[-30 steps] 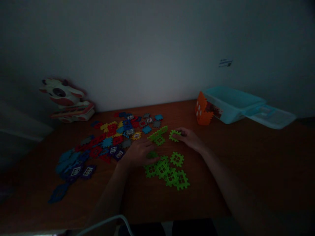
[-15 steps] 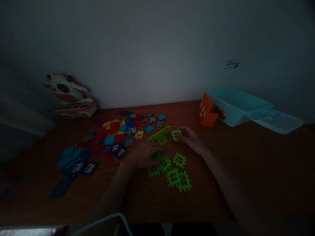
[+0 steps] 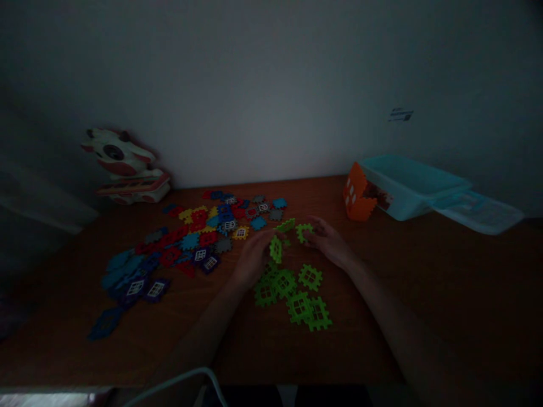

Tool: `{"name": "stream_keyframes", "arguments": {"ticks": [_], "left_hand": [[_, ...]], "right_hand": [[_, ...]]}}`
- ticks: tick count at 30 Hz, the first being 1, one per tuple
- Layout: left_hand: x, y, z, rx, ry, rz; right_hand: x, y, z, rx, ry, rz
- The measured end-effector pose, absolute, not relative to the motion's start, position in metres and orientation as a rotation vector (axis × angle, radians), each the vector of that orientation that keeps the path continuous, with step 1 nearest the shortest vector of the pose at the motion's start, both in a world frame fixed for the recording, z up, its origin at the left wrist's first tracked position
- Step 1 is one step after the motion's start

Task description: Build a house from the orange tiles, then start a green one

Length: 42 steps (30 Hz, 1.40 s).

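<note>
Pinching a bright green plastic waffle block (image 3: 304, 232), the right hand (image 3: 327, 243) is waiting just beside the left hand (image 3: 253, 259). The left hand is gripping a joined pair of green blocks (image 3: 275, 249), which are now standing on edge instead of lying flat.

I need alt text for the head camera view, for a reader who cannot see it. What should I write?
A person's left hand is beside an upright green plastic tile, and the right hand touches another green tile on a wooden table. More green tiles lie just below the hands, with a scattered pile of multicoloured tiles to the left.
</note>
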<state>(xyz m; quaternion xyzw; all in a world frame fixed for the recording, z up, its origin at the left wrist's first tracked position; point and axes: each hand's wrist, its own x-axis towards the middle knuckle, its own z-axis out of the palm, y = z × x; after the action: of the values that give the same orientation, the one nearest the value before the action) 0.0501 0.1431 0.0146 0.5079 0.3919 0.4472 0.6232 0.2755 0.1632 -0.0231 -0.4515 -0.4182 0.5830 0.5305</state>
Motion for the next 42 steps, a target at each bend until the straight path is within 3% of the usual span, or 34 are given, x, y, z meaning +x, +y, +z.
{"name": "stream_keyframes", "arguments": {"ticks": [6,12,27,42], "left_hand": [[0.050,0.147,0.017,0.633,0.811,1.038],[0.048,0.148,0.014,0.710,0.790,1.028],[0.049,0.144,0.014,0.883,0.871,0.966],[0.045,0.155,0.007,0.680,0.909,1.241]], "right_hand": [[0.273,0.163,-0.023,-1.068,-0.984,1.424],[0.268,0.163,-0.022,-1.163,-1.058,1.325],[0.250,0.153,-0.005,-1.038,-0.925,1.427],[0.244,0.146,0.000,-1.015,-0.974,1.489]]}}
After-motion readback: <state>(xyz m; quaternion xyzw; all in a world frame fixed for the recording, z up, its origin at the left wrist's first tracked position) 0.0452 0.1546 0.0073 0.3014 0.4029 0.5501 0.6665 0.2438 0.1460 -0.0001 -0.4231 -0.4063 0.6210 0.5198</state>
